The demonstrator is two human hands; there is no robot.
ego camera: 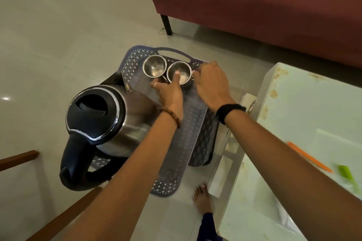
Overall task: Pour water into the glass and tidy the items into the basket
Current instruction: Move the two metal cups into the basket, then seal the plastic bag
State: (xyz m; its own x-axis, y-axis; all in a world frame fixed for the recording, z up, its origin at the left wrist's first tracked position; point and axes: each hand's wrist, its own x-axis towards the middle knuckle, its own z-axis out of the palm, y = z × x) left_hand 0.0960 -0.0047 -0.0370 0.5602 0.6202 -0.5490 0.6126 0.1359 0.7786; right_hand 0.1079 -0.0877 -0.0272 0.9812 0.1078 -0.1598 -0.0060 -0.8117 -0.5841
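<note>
Tidying nearly complete: electric kettle (109,121) and both steel cups sat in the basket (182,143). Left hand (169,94) and right hand (210,82) fingers gripped the nearer steel cup (179,73).

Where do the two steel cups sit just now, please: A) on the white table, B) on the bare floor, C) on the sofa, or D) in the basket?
D: both cups stand side by side at the far end of the basket, with the kettle behind them.
</note>
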